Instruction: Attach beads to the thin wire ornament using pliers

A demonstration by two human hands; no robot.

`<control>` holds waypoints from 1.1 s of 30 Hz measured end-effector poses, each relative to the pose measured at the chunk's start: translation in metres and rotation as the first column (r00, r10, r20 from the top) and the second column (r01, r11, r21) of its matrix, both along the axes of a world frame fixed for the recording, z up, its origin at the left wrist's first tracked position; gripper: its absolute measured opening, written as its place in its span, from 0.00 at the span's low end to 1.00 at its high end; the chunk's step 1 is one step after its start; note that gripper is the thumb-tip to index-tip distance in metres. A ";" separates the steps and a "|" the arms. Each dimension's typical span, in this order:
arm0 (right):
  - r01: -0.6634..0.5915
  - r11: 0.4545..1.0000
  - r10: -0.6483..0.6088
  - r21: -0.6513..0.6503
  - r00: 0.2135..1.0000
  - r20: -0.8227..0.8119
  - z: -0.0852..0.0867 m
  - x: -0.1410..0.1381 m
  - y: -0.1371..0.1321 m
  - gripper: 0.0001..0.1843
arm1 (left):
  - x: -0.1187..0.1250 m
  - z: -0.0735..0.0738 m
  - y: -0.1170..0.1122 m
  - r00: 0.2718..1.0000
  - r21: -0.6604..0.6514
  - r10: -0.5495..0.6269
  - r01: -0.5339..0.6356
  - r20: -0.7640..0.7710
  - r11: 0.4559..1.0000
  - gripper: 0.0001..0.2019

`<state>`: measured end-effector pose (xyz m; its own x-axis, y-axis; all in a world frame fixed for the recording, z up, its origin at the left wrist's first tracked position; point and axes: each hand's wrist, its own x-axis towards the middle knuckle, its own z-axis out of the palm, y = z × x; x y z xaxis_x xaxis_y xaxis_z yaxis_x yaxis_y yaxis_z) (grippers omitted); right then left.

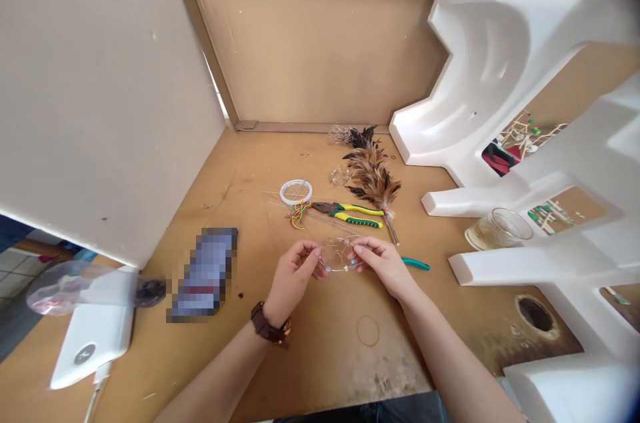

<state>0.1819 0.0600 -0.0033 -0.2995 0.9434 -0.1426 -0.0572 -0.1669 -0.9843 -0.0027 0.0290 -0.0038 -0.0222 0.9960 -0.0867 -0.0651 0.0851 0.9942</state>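
My left hand (295,273) and my right hand (383,262) meet over the middle of a wooden table (320,343). Between them they pinch a thin wire loop with small beads (339,258), each hand closed on one side of it. The left wrist wears a dark watch (269,326). Just beyond the hands lie green and yellow pliers (350,213), a small bundle of coloured threads (299,215), a white ring (296,192) and a bunch of brown feathers (373,173). A teal-handled tool (416,264) pokes out from behind my right hand.
White foam blocks (500,76) crowd the right side, with a glass jar (499,228) beside them. A white board (100,110) stands at the left and cardboard (320,43) at the back. A blurred phone (205,273) and a small white fan (90,316) lie at the left. The table has a round hole (536,313).
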 end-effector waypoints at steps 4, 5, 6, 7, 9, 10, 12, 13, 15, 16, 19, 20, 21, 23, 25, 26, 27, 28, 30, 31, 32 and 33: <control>0.030 0.999 -0.030 -0.020 0.999 0.020 -0.009 0.003 -0.004 0.14 | 0.002 -0.017 -0.002 1.000 -0.014 -0.008 0.008 0.016 1.000 0.10; 0.045 0.999 -0.045 -0.022 0.999 0.025 -0.010 0.002 -0.006 0.14 | 0.001 -0.019 -0.003 1.000 -0.006 -0.007 0.007 0.002 1.000 0.10; 0.058 0.998 -0.058 -0.023 0.998 0.030 -0.010 0.002 -0.007 0.14 | 0.000 -0.021 -0.003 1.000 0.003 -0.001 0.001 -0.018 1.000 0.10; 0.064 0.998 -0.063 -0.025 0.997 0.035 -0.009 0.001 -0.008 0.14 | -0.001 -0.022 -0.003 0.999 0.013 0.007 -0.006 -0.043 1.000 0.10; 0.058 0.998 -0.057 -0.023 0.997 0.047 -0.007 -0.001 -0.009 0.14 | -0.002 -0.023 -0.004 0.995 0.029 0.023 -0.020 -0.097 0.999 0.10; 0.052 0.998 -0.051 -0.022 0.997 0.054 -0.007 -0.001 -0.010 0.14 | -0.002 -0.023 -0.004 0.993 0.036 0.026 -0.022 -0.118 0.999 0.11; 0.044 0.999 -0.043 -0.021 0.997 0.064 -0.005 -0.002 -0.011 0.14 | -0.002 -0.023 -0.004 0.988 0.045 0.024 -0.017 -0.151 0.999 0.11; 0.038 0.999 -0.036 -0.020 0.997 0.072 -0.005 -0.002 -0.011 0.14 | -0.002 -0.023 -0.004 0.986 0.048 0.021 -0.013 -0.165 0.999 0.11; 0.005 1.000 -0.003 -0.017 0.995 0.098 -0.004 -0.002 -0.012 0.13 | -0.001 -0.022 -0.005 0.981 0.052 0.017 -0.006 -0.196 0.999 0.10; -0.026 1.000 0.027 -0.016 0.993 0.112 -0.004 -0.002 -0.012 0.12 | -0.001 -0.022 -0.005 0.978 0.060 0.014 -0.001 -0.208 0.998 0.09; -0.138 0.990 0.138 -0.007 0.977 0.163 -0.002 -0.002 -0.014 0.12 | -0.001 -0.019 -0.007 0.971 0.121 -0.003 0.033 -0.241 0.992 0.08; -0.165 0.986 0.162 0.001 0.969 0.185 -0.001 -0.002 -0.014 0.12 | -0.001 -0.018 -0.007 0.966 0.150 -0.017 0.057 -0.259 0.987 0.07; -0.186 0.982 0.179 0.012 0.961 0.213 0.000 -0.002 -0.014 0.12 | -0.002 -0.017 -0.008 0.959 0.177 -0.033 0.086 -0.282 0.980 0.07; -0.198 0.980 0.183 0.030 0.947 0.265 0.002 -0.002 -0.014 0.16 | -0.002 -0.015 -0.009 0.941 0.229 -0.056 0.138 -0.334 0.964 0.07; -0.189 0.981 0.169 0.040 0.940 0.298 0.002 -0.002 -0.014 0.21 | -0.002 -0.013 -0.010 0.927 0.275 -0.060 0.171 -0.371 0.946 0.07; -0.184 0.982 0.162 0.044 0.940 0.301 0.002 -0.002 -0.014 0.22 | -0.002 -0.012 -0.010 0.924 0.294 -0.058 0.179 -0.378 0.939 0.07; -0.179 0.983 0.158 0.047 0.944 0.289 0.001 -0.002 -0.013 0.21 | -0.002 -0.011 -0.011 0.924 0.307 -0.057 0.183 -0.378 0.934 0.07; -0.177 0.983 0.159 0.045 0.951 0.265 0.000 -0.002 -0.013 0.19 | -0.002 -0.010 -0.011 0.926 0.313 -0.059 0.185 -0.372 0.932 0.07; -0.181 0.983 0.172 0.028 0.966 0.195 -0.002 -0.003 -0.014 0.16 | -0.002 -0.009 -0.013 0.938 0.308 -0.070 0.182 -0.340 0.934 0.07; -0.181 0.983 0.176 0.017 0.971 0.161 -0.003 -0.004 -0.014 0.16 | -0.001 -0.009 -0.013 0.946 0.298 -0.076 0.175 -0.315 0.938 0.07; -0.177 0.984 0.174 0.011 0.975 0.138 -0.004 -0.004 -0.014 0.15 | 0.000 -0.009 -0.014 0.956 0.282 -0.082 0.164 -0.282 0.945 0.07; -0.173 0.985 0.169 0.014 0.977 0.128 -0.004 -0.005 -0.014 0.15 | 0.000 -0.010 -0.014 0.967 0.258 -0.091 0.154 -0.239 0.954 0.07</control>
<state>0.1767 0.0457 -0.0071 -0.4379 0.8836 -0.1661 0.0943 -0.1386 -0.9858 -0.0023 0.0146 -0.0137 0.1138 0.9769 0.1809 0.1539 -0.1973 0.9682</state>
